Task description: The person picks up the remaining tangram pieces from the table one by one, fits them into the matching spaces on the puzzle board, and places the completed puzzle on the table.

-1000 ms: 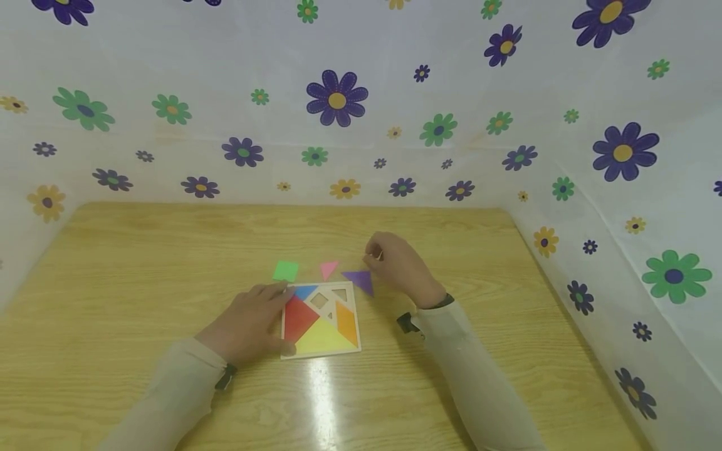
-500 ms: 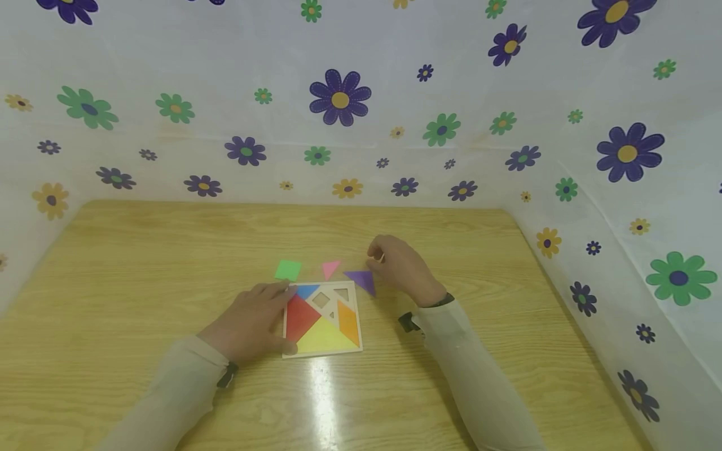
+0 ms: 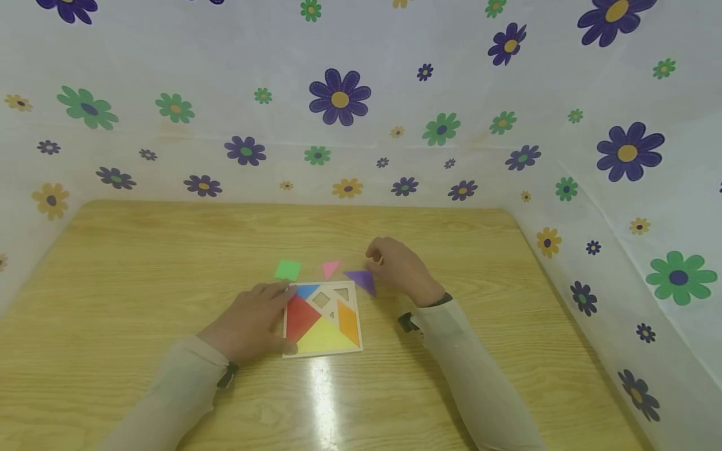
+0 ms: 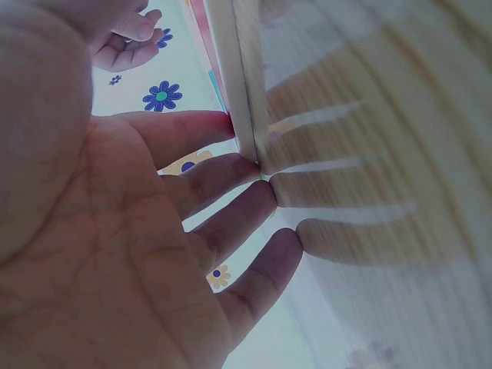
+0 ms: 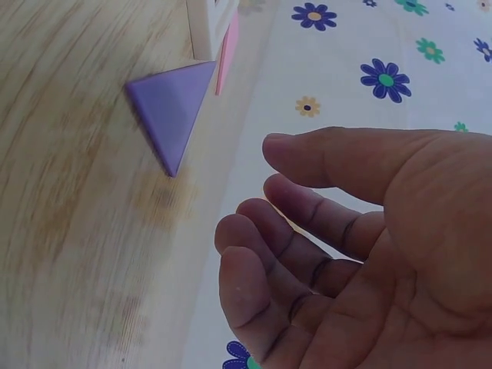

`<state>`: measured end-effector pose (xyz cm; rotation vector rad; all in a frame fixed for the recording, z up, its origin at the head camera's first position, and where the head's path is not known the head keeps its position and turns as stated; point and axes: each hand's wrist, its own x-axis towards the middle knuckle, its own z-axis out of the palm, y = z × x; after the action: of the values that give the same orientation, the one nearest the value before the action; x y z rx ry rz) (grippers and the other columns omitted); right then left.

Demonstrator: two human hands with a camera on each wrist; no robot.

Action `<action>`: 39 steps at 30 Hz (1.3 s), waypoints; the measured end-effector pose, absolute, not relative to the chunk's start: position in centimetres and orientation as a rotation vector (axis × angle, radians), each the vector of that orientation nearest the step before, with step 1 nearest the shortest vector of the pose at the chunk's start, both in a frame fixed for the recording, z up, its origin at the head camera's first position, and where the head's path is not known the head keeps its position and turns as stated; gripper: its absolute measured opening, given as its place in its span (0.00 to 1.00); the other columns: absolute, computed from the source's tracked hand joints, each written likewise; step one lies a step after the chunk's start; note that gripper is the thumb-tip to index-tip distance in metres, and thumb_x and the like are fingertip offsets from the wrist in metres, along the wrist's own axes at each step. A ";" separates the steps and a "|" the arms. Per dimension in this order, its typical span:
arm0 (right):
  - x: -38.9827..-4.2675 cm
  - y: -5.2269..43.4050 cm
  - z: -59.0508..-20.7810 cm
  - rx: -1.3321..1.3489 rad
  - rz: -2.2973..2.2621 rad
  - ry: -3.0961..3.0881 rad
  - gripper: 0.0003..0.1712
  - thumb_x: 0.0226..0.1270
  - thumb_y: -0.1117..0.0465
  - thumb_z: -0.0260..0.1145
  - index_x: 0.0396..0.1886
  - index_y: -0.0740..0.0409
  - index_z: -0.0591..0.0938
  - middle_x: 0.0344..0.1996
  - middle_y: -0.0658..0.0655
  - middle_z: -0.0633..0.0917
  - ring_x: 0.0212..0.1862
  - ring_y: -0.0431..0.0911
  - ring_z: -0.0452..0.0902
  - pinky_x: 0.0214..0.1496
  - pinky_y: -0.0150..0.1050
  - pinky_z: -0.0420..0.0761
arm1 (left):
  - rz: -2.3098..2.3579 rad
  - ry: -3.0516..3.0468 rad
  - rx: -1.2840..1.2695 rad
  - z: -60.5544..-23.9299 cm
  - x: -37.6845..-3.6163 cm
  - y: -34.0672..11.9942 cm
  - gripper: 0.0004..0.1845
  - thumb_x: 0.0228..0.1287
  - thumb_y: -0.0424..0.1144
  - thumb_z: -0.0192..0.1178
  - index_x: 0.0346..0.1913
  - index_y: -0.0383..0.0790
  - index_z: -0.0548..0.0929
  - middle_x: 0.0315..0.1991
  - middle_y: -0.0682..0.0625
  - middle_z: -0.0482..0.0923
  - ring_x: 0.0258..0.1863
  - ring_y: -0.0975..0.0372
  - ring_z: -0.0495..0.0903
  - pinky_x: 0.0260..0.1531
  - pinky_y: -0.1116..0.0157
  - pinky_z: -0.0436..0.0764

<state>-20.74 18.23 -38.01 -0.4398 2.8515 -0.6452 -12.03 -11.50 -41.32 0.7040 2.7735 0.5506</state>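
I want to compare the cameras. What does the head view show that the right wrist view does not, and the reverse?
Only the head view shows the left hand resting on the puzzle tray, with the green square beyond.

Only the right wrist view shows the right hand from the palm side, fingers loosely curled, holding nothing.

Both show the purple triangle and pink triangle on the wooden table.

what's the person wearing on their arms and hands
Both arms are covered by long, pale beige sleeves that reach the wrists. The left hand and right hand are bare, with no gloves or rings visible. A dark band sits at each wrist, and a small black device shows under each: one by the left cuff, one by the right cuff.
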 end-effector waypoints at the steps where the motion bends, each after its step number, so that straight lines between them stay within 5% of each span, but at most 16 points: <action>1: -20.7 18.2 -38.0 -0.438 -0.646 2.850 0.14 0.74 0.58 0.67 0.52 0.61 0.83 0.49 0.59 0.84 0.50 0.51 0.80 0.52 0.47 0.83 | 0.550 2.773 0.705 -41.3 -12.0 -11.5 0.54 0.55 0.58 0.75 0.78 0.35 0.65 0.78 0.39 0.62 0.75 0.40 0.62 0.70 0.37 0.64; 39: -21.3 16.4 -37.7 -0.576 -0.592 2.864 0.14 0.75 0.56 0.67 0.53 0.60 0.84 0.47 0.57 0.86 0.50 0.50 0.82 0.54 0.45 0.83 | 0.546 2.780 0.702 -41.8 -12.2 -11.5 0.54 0.55 0.60 0.74 0.78 0.35 0.65 0.78 0.39 0.62 0.75 0.41 0.61 0.70 0.38 0.64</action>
<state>-21.31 16.42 -37.70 -0.5764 2.8637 -0.5919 -12.18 -11.50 -41.84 0.7023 2.7795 0.5455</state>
